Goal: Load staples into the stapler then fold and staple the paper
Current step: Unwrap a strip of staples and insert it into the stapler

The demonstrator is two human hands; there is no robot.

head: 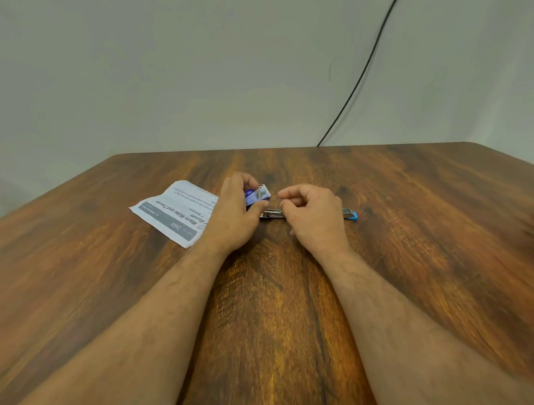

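Staples are being loaded: left hand (pixel 235 209) grips the staple box (pixel 257 195), right hand (pixel 313 214) pinches something unclear above the stapler (pixel 309 214), which must open next.

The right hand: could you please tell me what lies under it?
Under the right hand lies the stapler on the table; its metal front and blue rear end show. Its middle is covered.

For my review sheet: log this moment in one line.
left hand holds staple box | right hand over stapler | paper unfolded
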